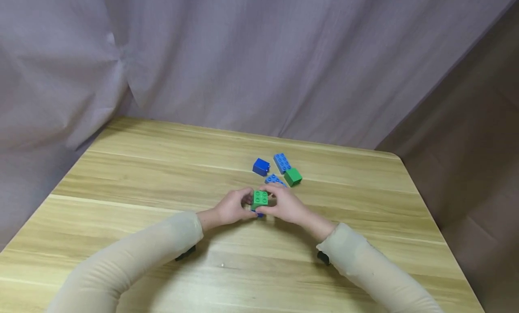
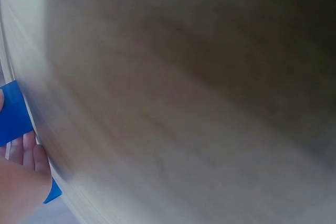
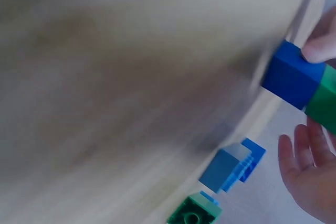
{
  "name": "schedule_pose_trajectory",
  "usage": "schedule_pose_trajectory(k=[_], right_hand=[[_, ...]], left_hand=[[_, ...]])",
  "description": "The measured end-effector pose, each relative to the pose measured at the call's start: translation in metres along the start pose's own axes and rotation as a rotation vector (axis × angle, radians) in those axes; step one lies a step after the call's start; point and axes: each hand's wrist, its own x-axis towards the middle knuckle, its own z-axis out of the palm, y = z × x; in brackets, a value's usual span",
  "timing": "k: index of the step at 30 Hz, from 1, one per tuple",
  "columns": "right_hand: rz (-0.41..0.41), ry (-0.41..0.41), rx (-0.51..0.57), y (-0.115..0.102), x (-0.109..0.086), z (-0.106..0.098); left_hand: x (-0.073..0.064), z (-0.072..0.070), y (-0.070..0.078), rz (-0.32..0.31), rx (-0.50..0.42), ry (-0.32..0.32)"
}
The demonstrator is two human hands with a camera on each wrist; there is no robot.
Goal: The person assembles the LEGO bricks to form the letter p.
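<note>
In the head view, a green brick point(image 1: 260, 198) with studs on top sits above a blue brick point(image 1: 260, 213) near the middle of the table. My left hand point(image 1: 233, 207) grips the blue brick low down from the left. From the right, my right hand point(image 1: 288, 205) pinches the green brick, with its thumb near the seam. Against each other lie the blue brick point(image 3: 293, 74) and green brick point(image 3: 324, 103) in the right wrist view, with a thumb tip on the blue one. Whether they are pressed fully together I cannot tell.
Beyond the hands lie a dark blue brick point(image 1: 261, 167), a light blue brick point(image 1: 282, 162), another light blue brick point(image 1: 273, 179) partly behind my right hand, and a green brick point(image 1: 293, 177) on its side. A grey curtain point(image 1: 243, 70) hangs behind the wooden table point(image 1: 162, 169).
</note>
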Motion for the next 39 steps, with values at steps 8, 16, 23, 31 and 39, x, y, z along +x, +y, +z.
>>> schedule_pose_trajectory(k=[8, 16, 23, 31, 39], right_hand=[[-0.043, 0.009, 0.11, -0.004, 0.004, -0.011], [-0.087, -0.006, 0.047, -0.009, 0.007, -0.014], [-0.065, 0.004, 0.029, -0.01, 0.004, -0.011], [-0.055, -0.02, -0.011, -0.002, -0.003, -0.011], [-0.013, -0.003, 0.018, 0.0, -0.004, -0.013]], left_hand=[[0.0, 0.0, -0.002, 0.038, -0.005, 0.01], [0.001, -0.002, 0.0, 0.044, -0.006, -0.003], [0.001, -0.001, 0.0, 0.027, -0.005, -0.007], [0.001, 0.0, -0.001, 0.012, 0.009, -0.01], [0.002, -0.001, 0.0, -0.004, -0.001, -0.012]])
